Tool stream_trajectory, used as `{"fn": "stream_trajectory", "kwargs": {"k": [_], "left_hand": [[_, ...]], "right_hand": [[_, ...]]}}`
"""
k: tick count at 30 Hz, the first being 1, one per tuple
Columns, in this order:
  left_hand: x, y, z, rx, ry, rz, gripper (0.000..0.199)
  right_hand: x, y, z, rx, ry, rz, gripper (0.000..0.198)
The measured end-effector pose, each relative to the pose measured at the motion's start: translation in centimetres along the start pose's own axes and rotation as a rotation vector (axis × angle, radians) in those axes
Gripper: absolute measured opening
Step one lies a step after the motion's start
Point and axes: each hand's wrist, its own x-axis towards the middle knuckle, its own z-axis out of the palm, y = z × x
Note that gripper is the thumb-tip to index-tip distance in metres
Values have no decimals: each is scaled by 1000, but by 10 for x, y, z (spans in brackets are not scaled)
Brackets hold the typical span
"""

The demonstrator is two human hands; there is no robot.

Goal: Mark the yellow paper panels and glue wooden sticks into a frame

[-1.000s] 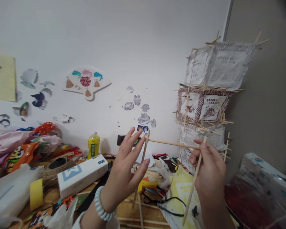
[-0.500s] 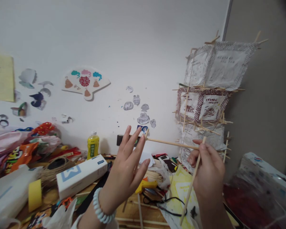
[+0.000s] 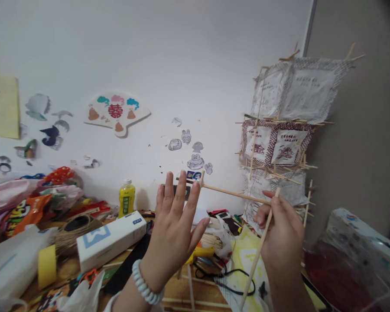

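My right hand pinches a frame of thin wooden sticks where two of them meet. One stick runs left from the pinch, and another wooden stick slants down toward me. My left hand is raised with its back to me, fingers stretched and spread, a beaded bracelet on its wrist. Its index fingertip is beside a short cross stick at the frame's left end; whether they touch I cannot tell. Below is a yellow glue gun, partly hidden by my left hand.
A tall paper lantern tower on a stick frame stands at the right, near the wall. A white box, a yellow bottle, twine and yellow tape crowd the left. A black cable loops over yellow-patterned paper.
My left hand has turned a little more upright, and its wrist has shifted right. The frame's left end has risen slightly. My right hand keeps its pinch in nearly the same place.
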Motion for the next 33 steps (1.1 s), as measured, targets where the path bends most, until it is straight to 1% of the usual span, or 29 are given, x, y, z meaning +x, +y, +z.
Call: {"fn": "stream_trajectory", "kwargs": {"k": [5, 12, 17, 22, 28, 33], "left_hand": [[0, -1, -4, -86, -22, -10, 77], [1, -2, -7, -220, -68, -29, 70], [-1, -2, -8, -271, -77, -28, 67], [-1, -1, -5, -212, -67, -32, 68], [0, -1, -2, -164, -39, -25, 77], [-1, -1, -3, -136, -40, -24, 74]], "right_hand": [[0, 1, -1, 4, 10, -6, 26], [0, 1, -1, -4, 15, -12, 26], [-1, 1, -1, 7, 5, 5, 25], [-2, 1, 1, 5, -11, -11, 26], [-2, 0, 1, -5, 0, -13, 28], [-3, 1, 1, 7, -5, -23, 27]]}}
